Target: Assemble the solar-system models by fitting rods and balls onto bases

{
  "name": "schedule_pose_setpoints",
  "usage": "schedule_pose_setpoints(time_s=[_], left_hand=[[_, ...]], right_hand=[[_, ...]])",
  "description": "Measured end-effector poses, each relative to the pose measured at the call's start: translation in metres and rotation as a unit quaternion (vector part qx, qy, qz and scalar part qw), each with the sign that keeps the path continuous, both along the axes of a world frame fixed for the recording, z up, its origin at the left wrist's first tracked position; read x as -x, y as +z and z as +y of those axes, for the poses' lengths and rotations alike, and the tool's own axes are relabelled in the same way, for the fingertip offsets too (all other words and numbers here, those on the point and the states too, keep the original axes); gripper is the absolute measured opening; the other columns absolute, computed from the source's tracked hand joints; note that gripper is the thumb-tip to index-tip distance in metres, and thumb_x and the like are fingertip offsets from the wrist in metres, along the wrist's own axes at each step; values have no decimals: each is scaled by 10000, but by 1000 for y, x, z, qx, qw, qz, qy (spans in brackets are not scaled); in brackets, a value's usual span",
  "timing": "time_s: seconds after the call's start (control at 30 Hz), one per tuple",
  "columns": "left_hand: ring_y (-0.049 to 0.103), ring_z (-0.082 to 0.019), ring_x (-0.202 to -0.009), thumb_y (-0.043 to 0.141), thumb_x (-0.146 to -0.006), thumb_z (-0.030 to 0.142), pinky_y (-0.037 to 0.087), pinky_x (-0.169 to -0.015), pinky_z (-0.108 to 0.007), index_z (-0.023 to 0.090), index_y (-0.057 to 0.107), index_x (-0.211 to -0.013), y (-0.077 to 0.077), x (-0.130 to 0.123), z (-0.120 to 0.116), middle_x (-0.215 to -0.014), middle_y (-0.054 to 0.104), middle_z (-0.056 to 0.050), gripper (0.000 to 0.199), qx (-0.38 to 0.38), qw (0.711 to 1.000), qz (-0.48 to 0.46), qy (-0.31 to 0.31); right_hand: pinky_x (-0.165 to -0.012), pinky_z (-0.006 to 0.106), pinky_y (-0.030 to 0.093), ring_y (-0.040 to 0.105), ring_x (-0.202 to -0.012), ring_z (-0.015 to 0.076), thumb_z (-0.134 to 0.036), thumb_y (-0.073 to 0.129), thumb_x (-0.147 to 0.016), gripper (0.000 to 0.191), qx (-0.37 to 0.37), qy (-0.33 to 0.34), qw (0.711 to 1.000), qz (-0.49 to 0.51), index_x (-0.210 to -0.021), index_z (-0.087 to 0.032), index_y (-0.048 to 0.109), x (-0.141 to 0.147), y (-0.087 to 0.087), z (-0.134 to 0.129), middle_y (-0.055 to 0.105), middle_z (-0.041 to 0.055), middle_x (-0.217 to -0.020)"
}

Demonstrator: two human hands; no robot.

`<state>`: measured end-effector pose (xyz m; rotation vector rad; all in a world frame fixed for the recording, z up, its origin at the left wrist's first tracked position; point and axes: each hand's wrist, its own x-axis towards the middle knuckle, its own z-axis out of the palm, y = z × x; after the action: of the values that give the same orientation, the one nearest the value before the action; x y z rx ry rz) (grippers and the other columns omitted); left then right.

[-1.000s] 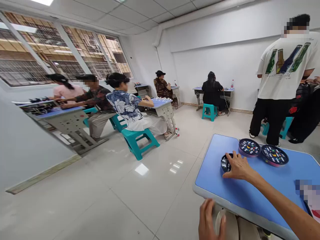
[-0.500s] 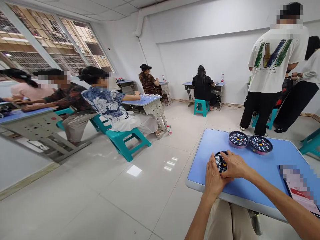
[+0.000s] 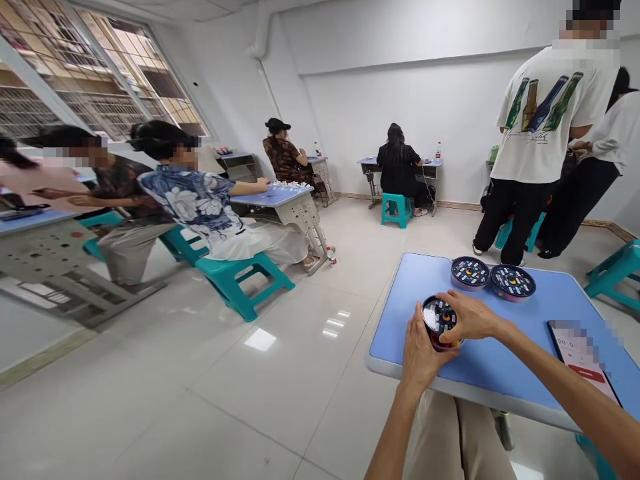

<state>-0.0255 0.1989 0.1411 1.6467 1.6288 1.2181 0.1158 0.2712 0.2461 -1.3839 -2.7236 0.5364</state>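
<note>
A round tin (image 3: 442, 345) stands on the blue table near its front edge, with its dark printed lid (image 3: 438, 313) raised and tilted at the far side. Red and yellow colours show under the lid, but I cannot make out the contents. My left hand (image 3: 420, 357) curves around the tin's left and near side. Fingers of my right hand (image 3: 473, 318) grip the lid by its edge. Behind them, two more round tins sit side by side, a left tin (image 3: 470, 273) and a right tin (image 3: 513, 283), both with dark patterned lids on.
The blue table (image 3: 395, 300) has a pale rounded edge. A phone (image 3: 583, 357) with a lit screen lies at its right. Beyond stand a person in a white shirt (image 3: 545, 127) and another person. Several people sit at desks on teal stools (image 3: 245, 283).
The lid has come up from the tin and tilted, uncovering coloured contents. My right hand has risen slightly with it; my left hand stays around the tin. The view has shifted a little.
</note>
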Motion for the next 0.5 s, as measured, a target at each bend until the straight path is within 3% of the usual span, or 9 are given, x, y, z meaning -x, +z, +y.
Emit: schedule_pose_setpoints(time_s=[0.17, 0.33, 0.5], left_hand=[[301, -363, -1417, 867, -540, 342, 303, -1120, -524, 179, 59, -1534, -4, -1, 2, -1506, 368, -193, 1291, 4, 1000, -4, 10], [297, -357, -1421, 858, -558, 334, 280, -1143, -505, 159, 129, -1528, 1, 4, -1, -1532, 337, -194, 1226, 18, 1000, 8, 10], [301, -362, -1421, 822, -605, 331, 279, -1139, -533, 206, 205, -1506, 2, 21, -10, -1525, 350, -166, 1099, 12, 999, 24, 29]], right_hand=[[-844, 373, 465, 576, -1064, 301, -493, 728, -650, 838, 0, -27, 997, 76, -1391, -217, 452, -10, 4, 1, 537, 118, -1281], [-989, 413, 418, 486, -1250, 330, -567, 682, -704, 845, 17, -91, 987, 128, -1437, -240, 415, -38, 9, 2, 483, 112, -1412], [-917, 398, 465, 531, -1194, 335, -599, 667, -694, 872, 11, -147, 985, 89, -1446, -244, 401, -68, -7, -11, 477, 111, -1415]])
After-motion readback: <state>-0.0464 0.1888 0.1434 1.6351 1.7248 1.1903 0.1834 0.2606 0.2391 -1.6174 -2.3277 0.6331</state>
